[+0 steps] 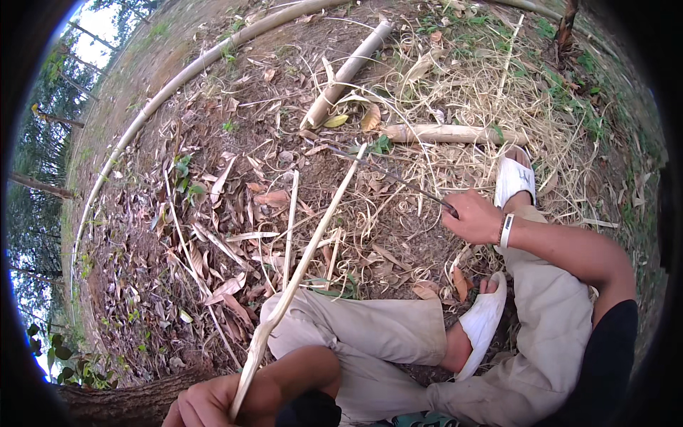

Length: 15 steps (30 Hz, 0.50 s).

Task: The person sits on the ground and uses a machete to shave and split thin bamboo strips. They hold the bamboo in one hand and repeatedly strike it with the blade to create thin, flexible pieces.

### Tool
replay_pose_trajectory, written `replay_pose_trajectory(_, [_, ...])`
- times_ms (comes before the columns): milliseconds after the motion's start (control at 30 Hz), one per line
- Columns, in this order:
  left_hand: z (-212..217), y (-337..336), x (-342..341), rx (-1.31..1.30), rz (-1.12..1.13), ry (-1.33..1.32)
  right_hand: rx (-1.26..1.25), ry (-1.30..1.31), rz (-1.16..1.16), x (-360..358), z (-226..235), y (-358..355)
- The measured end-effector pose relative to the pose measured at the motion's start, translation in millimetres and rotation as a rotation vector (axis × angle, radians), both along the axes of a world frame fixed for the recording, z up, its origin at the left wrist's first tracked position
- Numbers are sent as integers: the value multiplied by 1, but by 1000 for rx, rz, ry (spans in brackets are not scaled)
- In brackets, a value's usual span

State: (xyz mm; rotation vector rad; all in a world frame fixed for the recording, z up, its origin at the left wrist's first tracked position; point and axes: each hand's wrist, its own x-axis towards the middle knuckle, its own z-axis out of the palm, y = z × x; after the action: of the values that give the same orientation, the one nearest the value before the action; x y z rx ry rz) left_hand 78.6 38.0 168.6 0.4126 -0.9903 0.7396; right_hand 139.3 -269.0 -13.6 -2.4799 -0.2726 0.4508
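Observation:
My left hand (213,402) at the bottom edge grips the near end of a long pale bamboo strip (313,238) that runs up and to the right over my bent left knee. My right hand (473,215), with a white wristband, is closed on the handle of a long thin dark blade (388,174). The blade points up and left, and its tip lies near the far end of the strip. I sit on the ground in beige trousers and white sandals (514,178).
Dry leaves and pale bamboo shavings (455,92) cover the dirt. Two short bamboo sections (348,71) (455,133) lie ahead. A long curved bamboo pole (178,82) arcs along the left and top. Trees stand at far left.

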Motion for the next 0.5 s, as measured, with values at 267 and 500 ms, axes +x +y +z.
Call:
replay_pose_trajectory(267, [-8,-14,-12,-55,440,158,345,-53,437,-51,129,78])
replay_pose_trajectory(500, [-9,-30,-16,-52,506,149,120,16,183,-3,36,54])
